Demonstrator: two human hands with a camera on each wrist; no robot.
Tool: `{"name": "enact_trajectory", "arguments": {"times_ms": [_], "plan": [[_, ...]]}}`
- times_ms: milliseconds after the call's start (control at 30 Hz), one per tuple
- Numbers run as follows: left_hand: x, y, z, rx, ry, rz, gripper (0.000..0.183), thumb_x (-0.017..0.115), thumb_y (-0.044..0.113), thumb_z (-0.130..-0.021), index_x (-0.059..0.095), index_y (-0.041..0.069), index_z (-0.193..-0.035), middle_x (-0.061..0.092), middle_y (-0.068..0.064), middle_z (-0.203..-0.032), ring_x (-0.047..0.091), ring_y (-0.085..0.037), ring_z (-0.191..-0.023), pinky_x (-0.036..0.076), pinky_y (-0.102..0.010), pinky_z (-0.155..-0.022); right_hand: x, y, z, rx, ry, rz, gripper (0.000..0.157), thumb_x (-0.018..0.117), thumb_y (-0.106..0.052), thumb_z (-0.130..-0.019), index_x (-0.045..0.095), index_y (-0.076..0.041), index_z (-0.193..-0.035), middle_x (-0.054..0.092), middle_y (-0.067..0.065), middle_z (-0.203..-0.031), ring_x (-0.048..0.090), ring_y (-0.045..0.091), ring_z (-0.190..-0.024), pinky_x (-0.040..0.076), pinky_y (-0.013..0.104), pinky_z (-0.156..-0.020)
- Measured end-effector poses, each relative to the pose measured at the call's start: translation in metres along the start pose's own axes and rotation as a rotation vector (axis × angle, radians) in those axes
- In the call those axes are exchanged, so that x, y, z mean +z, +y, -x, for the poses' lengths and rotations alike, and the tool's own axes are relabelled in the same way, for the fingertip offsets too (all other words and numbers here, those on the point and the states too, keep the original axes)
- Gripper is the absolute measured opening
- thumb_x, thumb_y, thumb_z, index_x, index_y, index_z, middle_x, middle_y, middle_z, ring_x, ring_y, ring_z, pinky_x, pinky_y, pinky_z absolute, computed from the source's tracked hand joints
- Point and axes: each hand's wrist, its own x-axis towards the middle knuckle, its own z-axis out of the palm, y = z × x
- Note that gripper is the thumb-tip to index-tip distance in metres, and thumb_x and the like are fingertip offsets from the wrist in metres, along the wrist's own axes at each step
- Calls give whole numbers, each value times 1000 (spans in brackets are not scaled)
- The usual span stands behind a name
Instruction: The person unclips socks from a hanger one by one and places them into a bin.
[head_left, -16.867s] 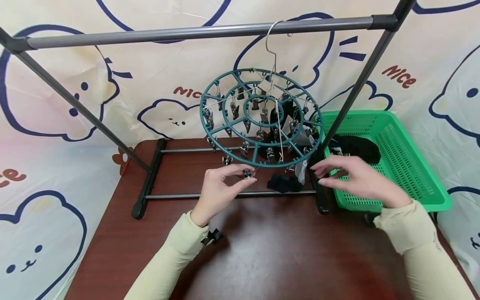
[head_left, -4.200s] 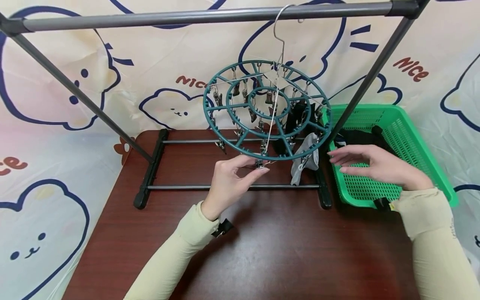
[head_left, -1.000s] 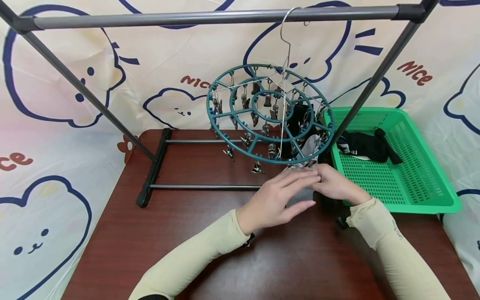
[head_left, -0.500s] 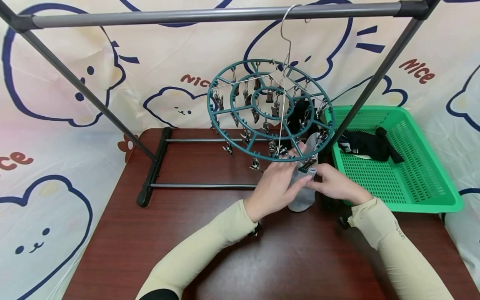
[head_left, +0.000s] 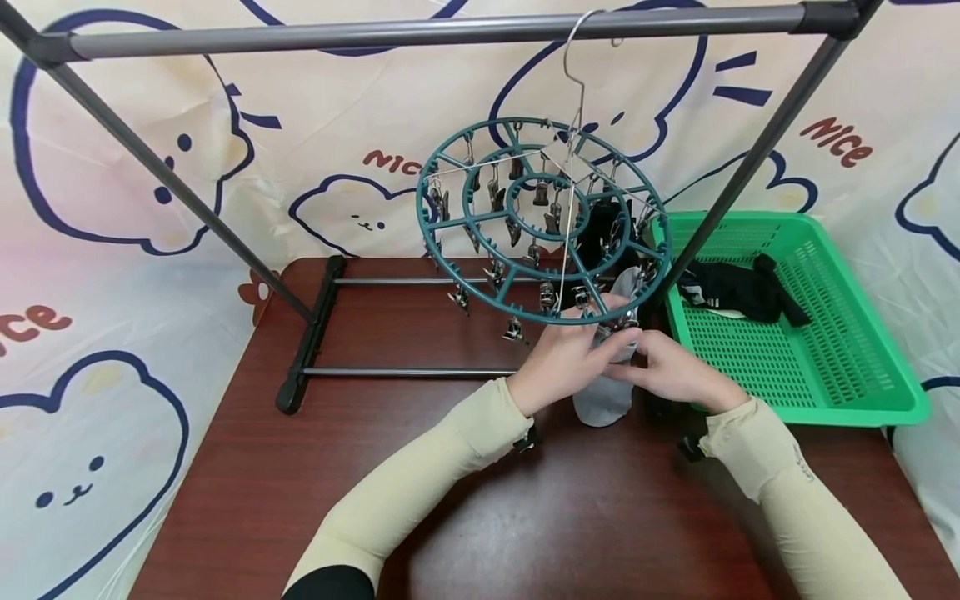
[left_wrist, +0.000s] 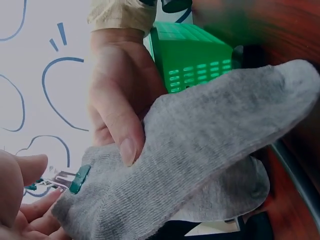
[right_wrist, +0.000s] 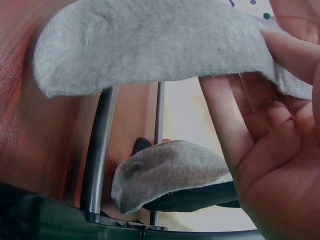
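Note:
A grey sock hangs at the front right of a round teal clip hanger. My right hand pinches it near the cuff, thumb on the knit in the left wrist view. A metal clip with a green pad sits on the cuff edge. The thumb and fingers of my left hand close around this clip, partly hidden in the head view. Behind hangs another grey sock, beside dark cloth. A black sock hangs farther back on the hanger.
A grey metal rack bar bears the hanger by its hook. Several unused clips dangle from the rings. At right, a green basket contains black socks. The rack's lower rods stand above the brown table.
Earlier, my left hand pinched a clip farther left and my right hand hovered by the basket. Both hands have since come together at the grey sock; lately the left thumb has moved onto the clip.

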Motion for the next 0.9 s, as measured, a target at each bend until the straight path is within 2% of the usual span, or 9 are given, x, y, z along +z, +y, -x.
{"name": "enact_trajectory", "arguments": {"times_ms": [100, 267, 400, 600, 700, 900], "plan": [[1, -1, -2, -29, 9, 12, 35, 66, 22, -104, 64, 4, -133, 70, -10, -129, 67, -20, -112, 49, -21, -89, 0, 1, 0, -39, -1, 8, 8, 72, -16, -98, 73, -11, -105, 42, -12, -58, 36, 2, -47, 38, 25, -50], [2, -1, -3, -56, 15, 46, 25, 65, 22, -104, 66, 6, -123, 75, -7, -113, 65, -15, -95, 45, -17, -78, 0, 1, 0, -62, -3, 3, 13, 72, -15, -99, 71, -11, -111, 53, -11, -66, 43, 2, -53, 40, 25, -53], [2, 0, -3, -50, 32, 73, 20, 65, 21, -104, 66, 7, -117, 75, -5, -100, 59, -12, -82, 41, -16, -71, 1, -1, 0, -36, -9, -12, 14, 71, -15, -99, 71, -9, -112, 46, -11, -60, 37, 2, -46, 37, 24, -48], [1, -1, -3, -33, 51, 88, 20, 67, 20, -102, 67, 6, -117, 75, -6, -105, 58, -12, -82, 42, -17, -73, 1, -3, -1, -37, 0, -10, 6, 72, -15, -99, 72, -10, -100, 36, -14, -56, 32, 1, -43, 35, 24, -46], [1, -2, -2, -28, 57, 86, 20, 67, 20, -102, 67, 6, -116, 75, -6, -104, 59, -13, -83, 42, -17, -74, 1, -4, -1, -38, -2, -5, 8, 72, -16, -99, 72, -11, -93, 33, -14, -54, 30, 1, -43, 34, 24, -45], [2, -4, 0, -17, 69, 91, 20, 67, 19, -102, 68, 6, -117, 75, -6, -104, 55, -12, -80, 41, -16, -71, 2, -2, -1, -27, -8, -1, 8, 72, -18, -99, 71, -11, -95, 33, -14, -53, 30, 1, -42, 33, 25, -44]]}}
